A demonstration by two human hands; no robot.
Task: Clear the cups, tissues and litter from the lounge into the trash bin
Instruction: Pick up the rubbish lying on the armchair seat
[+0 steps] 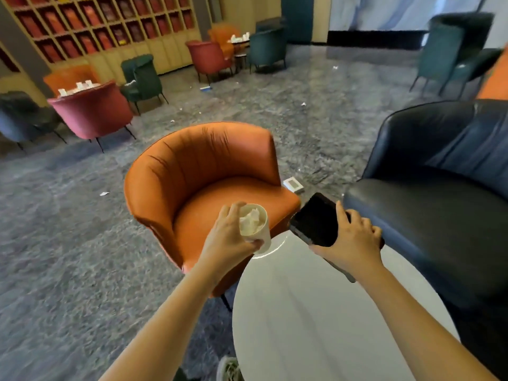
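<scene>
1. Held in left hand (pixel 229 237), fingers and thumb curled round its side: white paper cup (pixel 265 236) stuffed with crumpled white tissue (pixel 250 221), above far edge of glossy round white table (pixel 316 320).
2. Gripped in right hand (pixel 353 244), fingers wrapped over one edge: flat black rectangular object (pixel 316 220), tilted, just beside dark blue leather armchair (pixel 439 193).
3. Behind cup: orange ribbed tub armchair (pixel 203 171).
4. On grey patterned floor (pixel 68 243): small white box (pixel 293 185) and scattered white paper scraps (pixel 104 193).
</scene>
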